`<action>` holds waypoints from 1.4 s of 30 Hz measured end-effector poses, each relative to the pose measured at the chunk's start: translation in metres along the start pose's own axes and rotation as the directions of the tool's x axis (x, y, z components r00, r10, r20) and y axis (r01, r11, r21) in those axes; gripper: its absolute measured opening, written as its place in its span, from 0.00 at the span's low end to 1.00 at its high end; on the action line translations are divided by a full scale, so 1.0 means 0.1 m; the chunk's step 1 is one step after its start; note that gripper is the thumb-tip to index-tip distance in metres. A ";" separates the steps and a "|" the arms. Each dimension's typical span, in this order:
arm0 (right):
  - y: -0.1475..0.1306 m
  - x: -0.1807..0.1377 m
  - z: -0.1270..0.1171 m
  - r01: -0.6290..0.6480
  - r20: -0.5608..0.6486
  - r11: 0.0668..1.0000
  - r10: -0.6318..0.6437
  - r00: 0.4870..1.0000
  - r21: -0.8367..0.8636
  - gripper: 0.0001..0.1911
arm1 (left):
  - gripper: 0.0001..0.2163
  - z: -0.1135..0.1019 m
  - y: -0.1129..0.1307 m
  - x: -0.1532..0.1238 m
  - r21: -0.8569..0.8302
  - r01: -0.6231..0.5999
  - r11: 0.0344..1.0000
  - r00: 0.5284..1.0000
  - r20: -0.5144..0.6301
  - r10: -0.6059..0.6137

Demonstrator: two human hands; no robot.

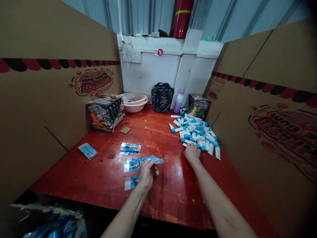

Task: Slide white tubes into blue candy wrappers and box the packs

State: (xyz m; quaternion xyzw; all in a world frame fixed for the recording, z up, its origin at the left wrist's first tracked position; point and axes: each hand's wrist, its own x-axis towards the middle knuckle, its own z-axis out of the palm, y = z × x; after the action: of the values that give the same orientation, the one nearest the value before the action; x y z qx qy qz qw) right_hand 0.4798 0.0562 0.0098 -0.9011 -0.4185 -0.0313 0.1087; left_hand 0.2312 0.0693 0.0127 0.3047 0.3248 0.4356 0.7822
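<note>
My left hand (147, 173) is closed in a pinch on a blue printed wrapper (156, 160), held just above the red table (99, 178). Beside it lie more blue wrappers (135, 164), one partly under my wrist (131, 182) and a small stack farther back (130, 147). My right hand (192, 153) reaches to the near edge of a pile of white tubes with blue caps (196, 134); its fingers curl down onto the tubes, and what they hold is hidden.
Cardboard walls (37, 109) enclose the table on both sides. At the back stand printed display boxes (107, 112) (198, 105), stacked pink basins (135, 101), a dark bag (162, 97) and a purple bottle (178, 101). A blue card (87, 151) lies at the left.
</note>
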 end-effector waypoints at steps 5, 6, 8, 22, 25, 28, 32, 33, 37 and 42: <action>-0.16 -0.21 -0.03 0.045 0.068 0.996 -0.050 0.996 0.074 0.13 | 0.10 -0.10 0.08 -0.14 -0.084 -0.004 0.996 1.000 0.030 0.007; -0.20 -0.25 -0.06 0.049 0.076 0.993 -0.058 0.995 0.109 0.12 | 0.10 -0.12 0.09 -0.16 -0.088 -0.011 0.996 1.000 0.008 0.012; -0.27 -0.35 -0.12 0.062 0.087 0.977 -0.081 0.993 0.203 0.10 | 0.10 -0.17 0.09 -0.23 -0.095 -0.027 0.995 0.999 -0.044 0.023; -0.86 -1.72 -0.39 -0.394 0.349 -0.109 -0.291 0.891 0.913 0.13 | 0.14 -0.48 0.19 -0.83 0.146 -0.223 0.964 0.970 -0.061 0.234; -0.90 -1.88 -0.67 -0.356 0.285 -0.341 -0.240 0.928 0.870 0.15 | 0.15 -0.48 0.19 -0.93 0.084 -0.191 0.978 0.970 -0.139 0.202; -0.96 -2.04 -0.95 -0.265 0.177 -0.476 -0.222 0.959 0.839 0.14 | 0.16 -0.44 0.16 -1.01 0.023 -0.162 0.987 0.966 -0.199 0.163; -1.07 -2.22 -1.08 -0.215 0.104 -0.522 -0.234 0.967 0.825 0.14 | 0.15 -0.37 0.09 -1.12 -0.034 -0.139 0.990 0.974 -0.185 0.131; -1.09 -2.25 -1.07 -0.201 0.091 -0.517 -0.230 0.969 0.832 0.14 | 0.15 -0.35 0.07 -1.14 -0.055 -0.131 0.990 0.976 -0.180 0.119; -1.12 -2.33 -1.00 -0.144 0.050 -0.500 -0.197 0.979 0.854 0.13 | 0.16 -0.32 0.00 -1.21 -0.126 -0.097 0.987 0.978 -0.194 0.072; -1.14 -2.40 -0.97 -0.074 -0.007 -0.451 -0.175 0.984 0.889 0.12 | 0.15 -0.32 -0.06 -1.24 -0.180 -0.137 0.974 0.976 -0.193 0.101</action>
State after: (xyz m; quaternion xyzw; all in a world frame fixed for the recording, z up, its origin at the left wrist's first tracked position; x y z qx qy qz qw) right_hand 0.2410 -0.0738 0.0885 -0.3569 -0.2955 0.4006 0.7905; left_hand 0.1581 -0.0360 0.0187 0.2057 0.3327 0.5373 0.7473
